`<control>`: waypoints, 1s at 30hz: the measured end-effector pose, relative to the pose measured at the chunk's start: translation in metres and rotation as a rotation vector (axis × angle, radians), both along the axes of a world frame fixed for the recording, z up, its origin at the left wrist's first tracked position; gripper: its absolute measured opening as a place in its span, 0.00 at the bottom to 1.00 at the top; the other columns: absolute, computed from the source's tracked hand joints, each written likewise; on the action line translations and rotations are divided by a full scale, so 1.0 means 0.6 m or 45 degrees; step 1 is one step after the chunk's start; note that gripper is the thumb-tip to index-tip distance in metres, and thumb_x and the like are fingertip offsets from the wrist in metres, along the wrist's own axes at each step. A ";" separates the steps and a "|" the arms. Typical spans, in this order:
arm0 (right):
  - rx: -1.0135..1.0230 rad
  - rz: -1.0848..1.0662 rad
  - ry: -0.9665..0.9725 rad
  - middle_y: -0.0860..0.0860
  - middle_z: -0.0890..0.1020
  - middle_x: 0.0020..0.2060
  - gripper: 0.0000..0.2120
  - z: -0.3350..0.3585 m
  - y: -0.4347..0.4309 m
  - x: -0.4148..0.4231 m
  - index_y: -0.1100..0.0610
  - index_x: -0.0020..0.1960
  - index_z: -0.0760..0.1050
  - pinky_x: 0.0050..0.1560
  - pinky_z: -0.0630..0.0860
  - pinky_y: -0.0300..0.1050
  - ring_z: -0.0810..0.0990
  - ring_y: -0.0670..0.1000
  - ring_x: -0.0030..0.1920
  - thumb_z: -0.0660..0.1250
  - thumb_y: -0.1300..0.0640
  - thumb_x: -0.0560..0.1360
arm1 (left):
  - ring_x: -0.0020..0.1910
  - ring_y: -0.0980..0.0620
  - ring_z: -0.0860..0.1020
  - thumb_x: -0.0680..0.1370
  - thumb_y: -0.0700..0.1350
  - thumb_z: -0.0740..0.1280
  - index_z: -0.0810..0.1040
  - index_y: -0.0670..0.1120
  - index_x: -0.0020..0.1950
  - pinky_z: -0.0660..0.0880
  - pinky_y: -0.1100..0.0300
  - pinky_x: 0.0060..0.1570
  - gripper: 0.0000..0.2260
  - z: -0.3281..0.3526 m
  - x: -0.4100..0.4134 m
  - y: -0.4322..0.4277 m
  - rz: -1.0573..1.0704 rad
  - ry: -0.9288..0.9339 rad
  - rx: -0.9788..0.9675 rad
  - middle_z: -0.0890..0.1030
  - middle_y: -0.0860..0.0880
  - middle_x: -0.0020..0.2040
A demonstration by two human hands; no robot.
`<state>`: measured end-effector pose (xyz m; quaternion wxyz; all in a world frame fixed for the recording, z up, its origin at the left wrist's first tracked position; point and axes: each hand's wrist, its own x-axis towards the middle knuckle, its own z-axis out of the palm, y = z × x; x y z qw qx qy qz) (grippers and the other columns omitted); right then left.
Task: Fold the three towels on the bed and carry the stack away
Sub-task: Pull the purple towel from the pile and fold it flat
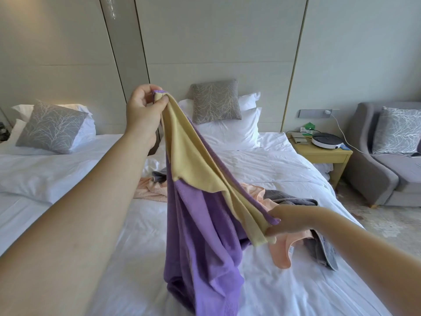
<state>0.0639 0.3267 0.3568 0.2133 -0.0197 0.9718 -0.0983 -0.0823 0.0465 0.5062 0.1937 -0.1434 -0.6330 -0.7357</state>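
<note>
Purple-and-yellow towel point(200, 224), peach towel point(280, 254), grey towel point(325, 249), white bed point(262, 174), grey branch-patterned cushions point(215, 101).

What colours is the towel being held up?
The towel is purple with a pale yellow side, clearest in the head view.

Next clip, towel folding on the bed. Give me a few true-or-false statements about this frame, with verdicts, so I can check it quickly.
1. The left hand pinches a corner of the purple and yellow towel, raised above the bed. True.
2. The right hand lies empty on the sheet. False: it grips the same towel's lower edge.
3. The pink towel and the grey towel are stacked, neatly folded. False: both lie crumpled and unfolded on the bed.
4. A round white appliance sits on the nightstand. True.
</note>
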 end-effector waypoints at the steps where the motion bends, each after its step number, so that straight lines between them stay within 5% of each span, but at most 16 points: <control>1: -0.104 0.009 0.013 0.46 0.79 0.46 0.13 -0.003 -0.002 0.003 0.50 0.48 0.75 0.53 0.73 0.41 0.76 0.49 0.50 0.67 0.43 0.70 | 0.40 0.57 0.76 0.76 0.36 0.66 0.74 0.52 0.45 0.72 0.63 0.42 0.10 -0.005 0.000 0.001 -0.008 -0.020 0.009 0.77 0.52 0.44; 3: -0.266 0.047 0.083 0.43 0.78 0.42 0.09 -0.008 -0.016 0.004 0.47 0.44 0.74 0.47 0.71 0.35 0.76 0.46 0.47 0.67 0.45 0.68 | 0.43 0.54 0.76 0.76 0.36 0.66 0.74 0.51 0.46 0.73 0.60 0.47 0.09 -0.011 0.002 0.008 -0.050 -0.047 0.029 0.78 0.52 0.44; 6: -0.410 -0.159 0.244 0.47 0.80 0.38 0.17 -0.023 -0.028 -0.014 0.48 0.43 0.73 0.48 0.74 0.44 0.78 0.49 0.43 0.63 0.37 0.63 | 0.45 0.52 0.76 0.76 0.35 0.67 0.74 0.49 0.47 0.74 0.58 0.51 0.09 -0.005 0.011 0.021 -0.107 -0.031 0.073 0.78 0.50 0.45; 9: -0.642 -0.269 0.301 0.51 0.81 0.44 0.22 -0.047 -0.021 -0.029 0.52 0.52 0.74 0.55 0.74 0.52 0.78 0.51 0.46 0.62 0.37 0.69 | 0.42 0.54 0.76 0.76 0.33 0.66 0.74 0.48 0.47 0.74 0.60 0.49 0.09 0.010 0.019 0.025 -0.164 0.027 0.118 0.78 0.49 0.43; 12: -0.863 -0.201 0.212 0.44 0.74 0.37 0.20 -0.070 -0.026 -0.016 0.55 0.50 0.71 0.46 0.72 0.35 0.72 0.44 0.39 0.68 0.39 0.72 | 0.39 0.56 0.76 0.76 0.32 0.65 0.74 0.47 0.47 0.75 0.62 0.46 0.09 0.018 0.027 0.024 -0.231 0.079 0.125 0.77 0.49 0.43; 15: -1.062 -0.243 0.013 0.43 0.83 0.44 0.23 -0.100 -0.038 -0.001 0.49 0.55 0.74 0.58 0.71 0.37 0.78 0.41 0.48 0.65 0.34 0.70 | 0.39 0.56 0.77 0.77 0.32 0.65 0.74 0.47 0.46 0.75 0.62 0.45 0.09 0.019 0.031 0.023 -0.277 0.085 0.146 0.76 0.48 0.43; 17: -1.148 -0.405 0.038 0.50 0.86 0.38 0.23 -0.121 -0.042 -0.005 0.50 0.57 0.76 0.61 0.66 0.39 0.80 0.43 0.51 0.56 0.34 0.75 | 0.39 0.56 0.77 0.77 0.32 0.64 0.73 0.47 0.47 0.75 0.62 0.45 0.09 0.016 0.032 0.020 -0.296 0.073 0.158 0.76 0.48 0.43; 19: -1.124 -0.635 0.303 0.52 0.84 0.31 0.19 -0.144 -0.045 -0.016 0.53 0.49 0.78 0.54 0.69 0.42 0.80 0.48 0.46 0.57 0.39 0.78 | 0.40 0.56 0.77 0.77 0.32 0.64 0.73 0.47 0.48 0.75 0.61 0.45 0.09 0.009 0.033 0.017 -0.317 0.056 0.167 0.76 0.48 0.44; 21: -1.082 -0.794 0.565 0.50 0.81 0.35 0.08 -0.165 -0.049 -0.023 0.53 0.43 0.74 0.45 0.73 0.45 0.77 0.51 0.42 0.67 0.49 0.75 | 0.40 0.55 0.77 0.77 0.32 0.64 0.73 0.46 0.48 0.75 0.60 0.47 0.09 0.001 0.035 0.014 -0.342 0.035 0.172 0.76 0.48 0.44; 25: -1.246 -0.858 0.308 0.45 0.77 0.50 0.18 -0.205 -0.066 -0.027 0.51 0.55 0.70 0.43 0.75 0.42 0.78 0.48 0.48 0.74 0.56 0.69 | 0.40 0.55 0.77 0.77 0.32 0.64 0.73 0.45 0.48 0.75 0.60 0.47 0.09 -0.016 0.042 0.016 -0.371 0.015 0.160 0.76 0.48 0.43; 27: -1.183 -0.862 0.250 0.50 0.79 0.43 0.12 -0.221 -0.075 -0.029 0.56 0.49 0.72 0.40 0.77 0.47 0.78 0.51 0.41 0.72 0.59 0.69 | 0.40 0.54 0.77 0.77 0.31 0.63 0.73 0.45 0.48 0.75 0.60 0.47 0.09 -0.025 0.044 0.016 -0.369 -0.004 0.155 0.76 0.48 0.44; 30: -0.900 -0.942 0.481 0.51 0.76 0.32 0.07 -0.218 -0.078 -0.031 0.59 0.38 0.73 0.39 0.73 0.48 0.74 0.52 0.36 0.70 0.58 0.68 | 0.40 0.55 0.76 0.78 0.31 0.63 0.72 0.46 0.48 0.75 0.61 0.46 0.09 -0.038 0.042 0.010 -0.335 -0.030 0.150 0.76 0.48 0.44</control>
